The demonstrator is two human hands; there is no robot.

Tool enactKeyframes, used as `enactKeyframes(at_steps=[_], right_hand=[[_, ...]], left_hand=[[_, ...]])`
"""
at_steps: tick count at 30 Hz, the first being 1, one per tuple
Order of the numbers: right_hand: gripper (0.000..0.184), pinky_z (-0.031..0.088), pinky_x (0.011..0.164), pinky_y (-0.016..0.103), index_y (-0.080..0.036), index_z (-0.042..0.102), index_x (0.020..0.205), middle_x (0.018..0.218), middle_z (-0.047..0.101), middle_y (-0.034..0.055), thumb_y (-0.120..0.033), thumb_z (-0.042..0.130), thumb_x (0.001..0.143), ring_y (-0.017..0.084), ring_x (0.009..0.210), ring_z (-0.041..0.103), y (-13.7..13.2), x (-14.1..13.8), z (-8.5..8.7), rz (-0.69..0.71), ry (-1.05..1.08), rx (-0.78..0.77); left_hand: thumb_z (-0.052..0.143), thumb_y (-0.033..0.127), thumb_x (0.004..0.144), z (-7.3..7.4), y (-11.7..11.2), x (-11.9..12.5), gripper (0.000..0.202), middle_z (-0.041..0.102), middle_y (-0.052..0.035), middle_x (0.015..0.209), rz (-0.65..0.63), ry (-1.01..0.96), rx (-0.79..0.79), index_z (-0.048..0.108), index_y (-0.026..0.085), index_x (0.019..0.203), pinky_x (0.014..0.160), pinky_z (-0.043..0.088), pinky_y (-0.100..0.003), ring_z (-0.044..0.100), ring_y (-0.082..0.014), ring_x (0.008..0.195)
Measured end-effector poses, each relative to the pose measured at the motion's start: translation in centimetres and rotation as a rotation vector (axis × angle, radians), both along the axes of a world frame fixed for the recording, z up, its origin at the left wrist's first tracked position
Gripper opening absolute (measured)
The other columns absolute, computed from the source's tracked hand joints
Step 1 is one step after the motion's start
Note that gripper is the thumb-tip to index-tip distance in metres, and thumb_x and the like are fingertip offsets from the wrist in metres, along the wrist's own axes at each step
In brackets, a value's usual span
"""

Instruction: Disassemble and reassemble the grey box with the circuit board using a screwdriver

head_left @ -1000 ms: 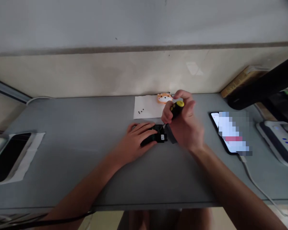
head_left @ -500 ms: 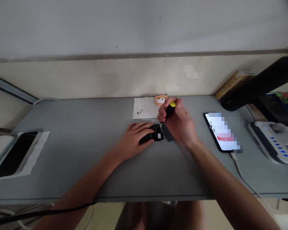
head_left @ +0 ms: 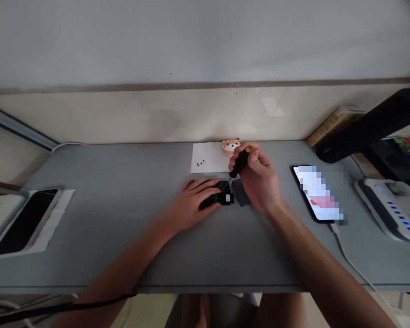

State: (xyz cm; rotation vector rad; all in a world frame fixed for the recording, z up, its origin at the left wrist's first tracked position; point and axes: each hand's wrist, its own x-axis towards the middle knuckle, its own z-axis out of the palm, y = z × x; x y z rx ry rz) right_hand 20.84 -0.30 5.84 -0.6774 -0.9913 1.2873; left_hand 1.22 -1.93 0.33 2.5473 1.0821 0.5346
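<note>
A small black device (head_left: 222, 196) lies on the grey desk (head_left: 123, 218). My left hand (head_left: 194, 198) presses down on its left part with fingers laid over it. My right hand (head_left: 258, 177) is closed round a screwdriver (head_left: 238, 165) with a black and yellow handle, held tilted, its tip at the device's top. A dark flat piece (head_left: 241, 192) lies just right of the device, partly under my right hand.
A white paper sheet (head_left: 208, 157) with several tiny dark screws (head_left: 200, 162) lies behind the device, an orange animal figure (head_left: 230, 146) at its far edge. A lit phone (head_left: 317, 193) on a cable is to the right, then a power strip (head_left: 389, 207). A black lamp arm (head_left: 369, 125) reaches in.
My right hand has tilted the screwdriver and shifted it slightly; the handle's yellow end is now mostly hidden in my fingers. My left hand has stayed on the device. The camera view has shifted a little.
</note>
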Motion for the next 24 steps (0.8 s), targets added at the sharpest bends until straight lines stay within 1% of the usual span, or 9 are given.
enactKeyframes(at_steps=[3, 6, 8, 10, 13, 16, 18, 20, 24], right_hand=[[0.023, 0.046, 0.065, 0.031, -0.024, 0.063, 0.092, 0.079, 0.049, 0.0005, -0.046, 0.057, 0.097, 0.014, 0.067, 0.048, -0.06, 0.00, 0.37, 0.037, 0.031, -0.038], [0.025, 0.043, 0.060, 0.030, -0.026, 0.058, 0.094, 0.071, 0.043, -0.0022, -0.049, 0.051, 0.099, 0.014, 0.060, 0.043, -0.22, -0.11, 0.75, 0.022, 0.064, -0.055], [0.026, 0.041, 0.056, 0.029, -0.027, 0.054, 0.093, 0.067, 0.040, -0.0043, -0.053, 0.057, 0.097, 0.013, 0.056, 0.039, -0.36, -0.20, 0.83, 0.024, 0.063, -0.053], [0.031, 0.036, 0.053, 0.027, -0.027, 0.050, 0.088, 0.065, 0.038, -0.0059, -0.051, 0.069, 0.090, 0.012, 0.055, 0.036, -0.42, -0.30, 0.71, 0.030, 0.066, -0.045], [0.038, 0.036, 0.054, 0.026, -0.026, 0.046, 0.082, 0.067, 0.043, -0.0058, -0.047, 0.077, 0.084, 0.011, 0.055, 0.038, -0.31, -0.47, 0.30, -0.002, 0.074, -0.026], [0.035, 0.043, 0.061, 0.029, -0.027, 0.049, 0.085, 0.078, 0.052, -0.0021, -0.054, 0.071, 0.088, 0.013, 0.064, 0.048, -0.13, -0.70, 0.05, -0.059, 0.030, -0.017], [0.035, 0.045, 0.063, 0.031, -0.027, 0.054, 0.087, 0.079, 0.052, -0.0005, -0.060, 0.063, 0.092, 0.015, 0.068, 0.050, -0.11, -0.83, 0.07, -0.043, -0.003, -0.024], [0.036, 0.044, 0.061, 0.031, -0.027, 0.056, 0.086, 0.074, 0.047, -0.0012, -0.062, 0.057, 0.094, 0.015, 0.064, 0.046, -0.18, -0.91, 0.18, 0.002, -0.001, -0.027], [0.035, 0.039, 0.057, 0.029, -0.026, 0.054, 0.081, 0.066, 0.041, -0.0025, -0.057, 0.055, 0.098, 0.014, 0.058, 0.038, -0.39, -0.93, 0.37, 0.048, 0.067, 0.004]], left_hand=[[0.049, 0.042, 0.106, 0.05, -0.01, -0.02, 0.030, 0.059, -0.0064, 0.149, -0.005, 0.011, -0.011, 0.066, 0.026, 0.125, 0.117, 0.037, -0.047, 0.052, -0.0248, 0.139], [0.050, 0.042, 0.106, 0.18, 0.02, -0.05, 0.031, 0.059, -0.0071, 0.149, -0.009, 0.010, -0.019, 0.066, 0.026, 0.127, 0.118, 0.036, -0.047, 0.052, -0.0244, 0.139], [0.050, 0.042, 0.106, 0.29, 0.05, -0.09, 0.030, 0.059, -0.0069, 0.149, -0.012, 0.007, -0.024, 0.065, 0.027, 0.127, 0.118, 0.036, -0.047, 0.052, -0.0243, 0.139], [0.051, 0.042, 0.106, 0.38, 0.08, -0.16, 0.030, 0.059, -0.0069, 0.149, -0.018, 0.008, -0.027, 0.065, 0.026, 0.127, 0.118, 0.037, -0.047, 0.052, -0.0245, 0.140], [0.052, 0.042, 0.105, 0.34, 0.08, -0.30, 0.031, 0.060, -0.0075, 0.149, -0.028, 0.009, -0.018, 0.065, 0.025, 0.127, 0.117, 0.038, -0.047, 0.052, -0.0251, 0.140], [0.053, 0.042, 0.105, 0.15, 0.08, -0.34, 0.030, 0.061, -0.0072, 0.146, -0.033, -0.006, 0.003, 0.065, 0.026, 0.128, 0.116, 0.038, -0.046, 0.053, -0.0244, 0.138], [0.053, 0.041, 0.105, 0.07, 0.07, -0.31, 0.030, 0.062, -0.0071, 0.144, -0.029, -0.019, 0.010, 0.065, 0.025, 0.128, 0.116, 0.038, -0.045, 0.054, -0.0239, 0.137], [0.053, 0.041, 0.105, 0.08, 0.06, -0.25, 0.031, 0.062, -0.0076, 0.144, -0.023, -0.021, 0.004, 0.064, 0.024, 0.128, 0.117, 0.038, -0.044, 0.054, -0.0237, 0.137], [0.050, 0.043, 0.106, 0.25, 0.06, -0.22, 0.033, 0.062, -0.0075, 0.144, -0.018, -0.002, -0.028, 0.061, 0.025, 0.132, 0.118, 0.036, -0.045, 0.054, -0.0238, 0.137]])
